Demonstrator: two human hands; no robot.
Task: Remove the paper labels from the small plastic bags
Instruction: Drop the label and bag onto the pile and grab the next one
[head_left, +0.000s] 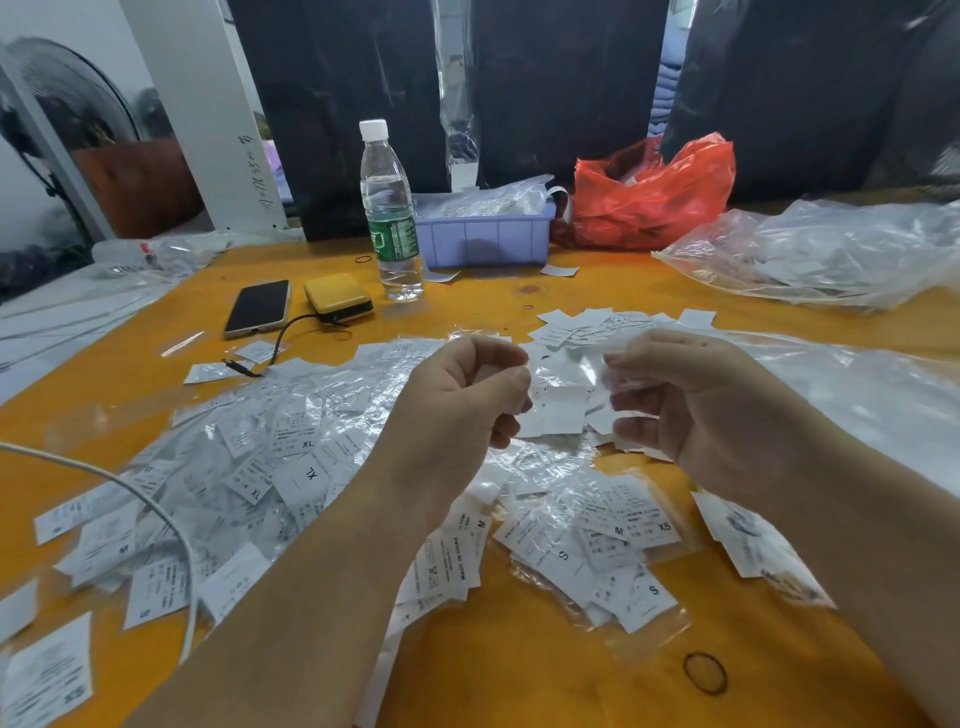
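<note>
Above the middle of the orange table (519, 665), my left hand (457, 400) and my right hand (691, 410) each pinch one side of a small clear plastic bag (569, 371) stretched between them. White paper labels (563, 410) hang inside its lower part. A big heap of small bags with size labels (291, 462) covers the table to the left and below my hands. More filled bags (613, 535) lie in front on the right. Loose white labels (587, 322) lie in a pile just beyond my hands.
At the back stand a water bottle (389, 208), a blue bin (485, 234) and a red plastic bag (654, 192). A phone (258, 307) and yellow power bank (338, 299) lie at the left. Large clear bags (831, 254) fill the right. A rubber band (705, 673) lies near the front.
</note>
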